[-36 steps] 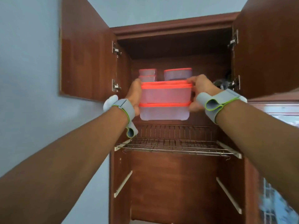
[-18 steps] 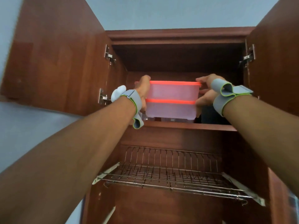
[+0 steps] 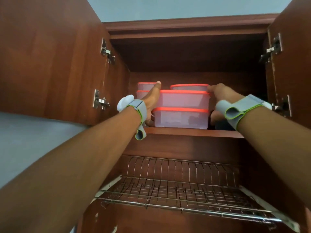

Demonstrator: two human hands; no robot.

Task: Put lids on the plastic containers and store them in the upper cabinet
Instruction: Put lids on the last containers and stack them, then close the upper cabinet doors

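Containers (image 3: 182, 109): two stacked, translucent plastic, rounded rectangles, orange-red lids, on wooden shelf (image 3: 193, 132).
Left hand (image 3: 151, 101), right hand (image 3: 218, 98): fingers clasping the stack's sides.

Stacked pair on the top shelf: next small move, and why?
Probably let go and draw both hands back. The two stacked containers appear to sit flat on the upper shelf, lids on, with the left hand and right hand flanking them. Whether each grip is released is unclear.

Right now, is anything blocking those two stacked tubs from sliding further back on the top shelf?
Yes. Behind the stacked pair sit a red-lidded tub and, back left, two smaller stacked tubs. Both hands, left and right, flank the pair.
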